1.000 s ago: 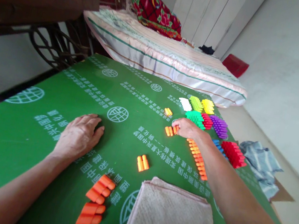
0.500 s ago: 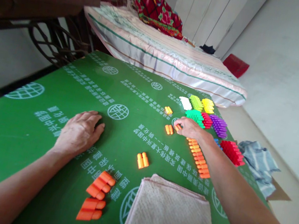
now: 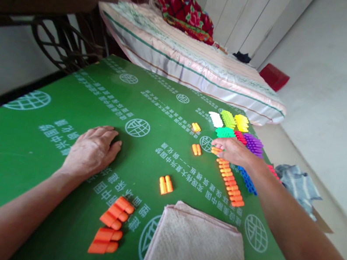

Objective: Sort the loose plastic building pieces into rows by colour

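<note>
My right hand reaches over the far right of the green table, its fingers closed on a small orange double-tube plastic piece. Just below it runs a slanting row of similar orange pieces. To its left lies a lighter orange pair, with a yellow-orange pair farther back. Palm down, my left hand rests on the table with its fingers loosely stretched, holding nothing. Another yellow-orange pair sits between the hands. Nearer me are darker orange pieces and another orange group.
A folded beige cloth lies at the table's near edge. Beyond my right hand are white, lime, yellow, green, purple and blue clusters. A bed stands behind the table.
My right hand has moved a little to the right with the orange piece, toward the top of the orange row. More of the blue cluster shows. My left hand has stayed put.
</note>
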### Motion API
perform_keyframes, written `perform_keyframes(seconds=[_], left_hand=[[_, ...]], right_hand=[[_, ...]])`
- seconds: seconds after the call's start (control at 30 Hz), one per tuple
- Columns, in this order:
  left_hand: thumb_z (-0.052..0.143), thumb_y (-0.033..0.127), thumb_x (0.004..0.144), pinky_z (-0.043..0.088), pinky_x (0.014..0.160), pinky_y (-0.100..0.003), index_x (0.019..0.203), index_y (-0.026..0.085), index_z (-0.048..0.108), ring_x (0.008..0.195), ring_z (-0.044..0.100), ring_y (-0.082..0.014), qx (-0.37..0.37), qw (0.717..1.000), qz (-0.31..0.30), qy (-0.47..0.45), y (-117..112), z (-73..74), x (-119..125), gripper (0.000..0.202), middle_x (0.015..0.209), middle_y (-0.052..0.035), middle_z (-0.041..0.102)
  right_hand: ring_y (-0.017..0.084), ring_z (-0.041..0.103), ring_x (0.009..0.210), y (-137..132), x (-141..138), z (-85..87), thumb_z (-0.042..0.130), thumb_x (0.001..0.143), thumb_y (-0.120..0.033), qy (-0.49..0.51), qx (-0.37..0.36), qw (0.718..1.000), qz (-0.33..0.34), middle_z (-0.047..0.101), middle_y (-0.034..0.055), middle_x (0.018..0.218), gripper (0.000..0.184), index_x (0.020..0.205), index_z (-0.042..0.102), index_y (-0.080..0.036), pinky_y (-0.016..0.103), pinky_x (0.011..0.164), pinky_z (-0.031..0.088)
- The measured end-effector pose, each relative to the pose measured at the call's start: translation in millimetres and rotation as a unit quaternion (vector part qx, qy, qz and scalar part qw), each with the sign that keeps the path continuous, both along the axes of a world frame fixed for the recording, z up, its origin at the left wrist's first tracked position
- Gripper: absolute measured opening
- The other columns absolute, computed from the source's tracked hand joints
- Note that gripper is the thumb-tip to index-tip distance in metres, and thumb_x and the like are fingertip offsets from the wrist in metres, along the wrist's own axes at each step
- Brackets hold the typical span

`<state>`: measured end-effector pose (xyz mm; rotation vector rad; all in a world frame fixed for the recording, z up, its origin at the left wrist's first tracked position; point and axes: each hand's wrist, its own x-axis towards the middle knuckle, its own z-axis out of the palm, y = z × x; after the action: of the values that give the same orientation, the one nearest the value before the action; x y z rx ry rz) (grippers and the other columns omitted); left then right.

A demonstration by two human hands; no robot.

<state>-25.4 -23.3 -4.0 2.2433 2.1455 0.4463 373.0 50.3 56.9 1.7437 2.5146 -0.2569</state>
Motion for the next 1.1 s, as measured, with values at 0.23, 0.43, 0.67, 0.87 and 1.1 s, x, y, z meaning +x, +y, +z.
perform_keyframes(seconds=[0.23,0.43,0.67,0.87,1.1], left_hand=[[0.018,0.05,0.085,0.036,0.111,-0.044,0.122,0.005,0.056,0.125,0.046,-0.0311,0.003,1.0,-0.002,0.002,0,-0.4,0,0.069,0.133,-0.0177,0.052],[0.019,0.05,0.085,0.037,0.11,-0.044,0.12,0.006,0.056,0.124,0.047,-0.031,0.005,1.0,-0.002,0.009,0,-0.2,-1,0.067,0.132,-0.0177,0.052],[0.017,0.051,0.085,0.036,0.111,-0.044,0.121,0.005,0.056,0.124,0.047,-0.0309,0.005,1.0,-0.002,0.013,1,0.8,0,0.07,0.132,-0.018,0.053],[0.018,0.05,0.085,0.037,0.11,-0.043,0.121,0.006,0.056,0.124,0.047,-0.0304,-0.002,1.0,0.003,0.014,0,1.3,1,0.068,0.132,-0.0175,0.052],[0.018,0.05,0.086,0.036,0.111,-0.044,0.121,0.005,0.055,0.124,0.046,-0.0311,0.0,1.0,0.002,0.011,0,0.7,1,0.068,0.132,-0.0182,0.052]], right_hand=[[0.023,0.064,0.108,-35,42,0.9,0.06,0.078,-0.012,-0.059,0.014,0.996,0.07,0.071,0.0036,0.116,0.041,0.115,0.069,-0.026,0.034,0.093,0.05],[0.019,0.062,0.11,-53,47,-3.7,0.056,0.078,-0.006,-0.046,0.035,0.994,0.089,0.07,0.0012,0.119,0.05,0.12,0.067,-0.03,0.033,0.097,0.048],[0.019,0.061,0.112,-60,43,-6.1,0.045,0.085,-0.004,-0.066,0.042,0.992,0.096,0.069,0.0044,0.119,0.049,0.124,0.065,-0.027,0.031,0.095,0.048],[0.019,0.061,0.112,-65,45,-2.3,0.05,0.082,-0.007,-0.048,0.043,0.995,0.077,0.068,0.004,0.121,0.049,0.125,0.063,-0.028,0.032,0.095,0.049],[0.02,0.061,0.111,-64,57,-14.9,0.053,0.082,-0.01,-0.003,0.042,0.997,0.058,0.066,0.0042,0.122,0.044,0.121,0.063,-0.026,0.032,0.095,0.048]])
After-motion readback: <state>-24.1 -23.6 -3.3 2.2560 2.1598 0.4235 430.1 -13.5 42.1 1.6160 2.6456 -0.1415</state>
